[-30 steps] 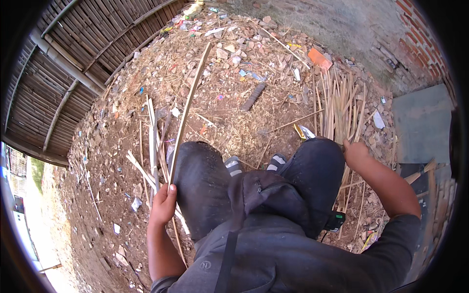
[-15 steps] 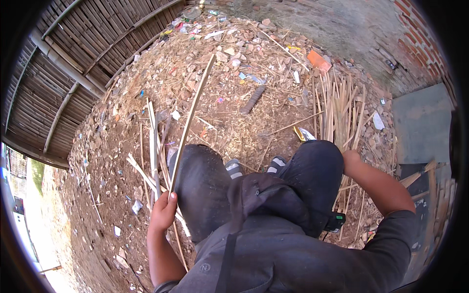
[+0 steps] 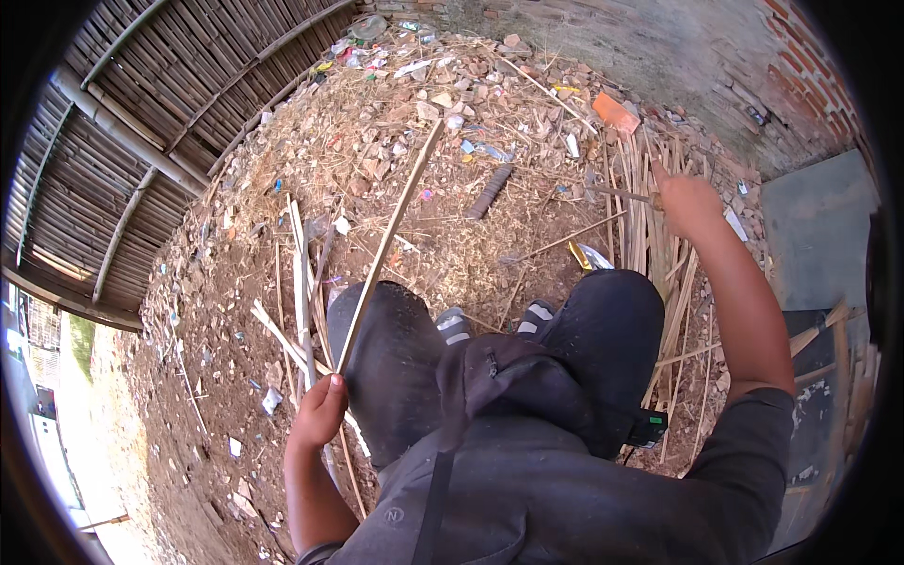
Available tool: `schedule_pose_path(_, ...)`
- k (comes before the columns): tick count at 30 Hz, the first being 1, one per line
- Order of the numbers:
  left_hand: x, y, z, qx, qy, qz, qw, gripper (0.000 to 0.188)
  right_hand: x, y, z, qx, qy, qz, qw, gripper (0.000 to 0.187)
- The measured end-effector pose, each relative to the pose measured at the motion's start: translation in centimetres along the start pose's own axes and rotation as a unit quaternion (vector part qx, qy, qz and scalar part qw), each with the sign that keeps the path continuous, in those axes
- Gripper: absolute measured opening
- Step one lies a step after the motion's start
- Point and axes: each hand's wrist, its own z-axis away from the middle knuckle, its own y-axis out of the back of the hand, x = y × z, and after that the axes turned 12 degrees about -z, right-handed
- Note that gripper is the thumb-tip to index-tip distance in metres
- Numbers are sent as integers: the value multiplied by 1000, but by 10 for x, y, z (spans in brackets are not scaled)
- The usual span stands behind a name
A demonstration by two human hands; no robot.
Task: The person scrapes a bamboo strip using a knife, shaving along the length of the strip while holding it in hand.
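My left hand (image 3: 320, 411) is closed round the lower end of a long, pale bamboo strip (image 3: 391, 231), which slants up and away past my left knee. Over the strip pile at the right, my right hand (image 3: 690, 202) is raised and closed on a knife (image 3: 626, 195). Its thin blade points left, and most of the handle is hidden in my fingers. Below that hand lies the pile of split bamboo strips (image 3: 673, 282). More strips (image 3: 299, 282) lie on the ground beside my left knee.
Rubble and litter cover the ground (image 3: 217, 311). A bamboo-slat wall (image 3: 217, 66) stands at the left, a brick wall (image 3: 612, 47) at the back right. A grey panel (image 3: 815, 235) leans at the right. A dark ridged cylinder (image 3: 491, 192) and an orange piece (image 3: 616, 114) lie ahead.
My right hand has moved up and forward from beside my right knee, bringing the knife into sight. The strip in my left hand has tipped slightly to the right.
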Motion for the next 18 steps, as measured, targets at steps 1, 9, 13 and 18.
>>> schedule_pose_path(1,-2,-1,0,4,2,0,1000,47,-5,5,-4,25,3,-45,999,62)
schedule_pose_path(9,4,-7,10,-6,66,-28,997,49,-126,-24,-16,116,194,-376,899,36)
schedule_pose_path(13,-4,-2,13,10,89,24,996,48,-164,-22,-26,75,173,-448,874,37)
schedule_pose_path(18,-11,-7,8,45,102,-44,993,49,-175,-24,-40,115,171,-468,859,38)
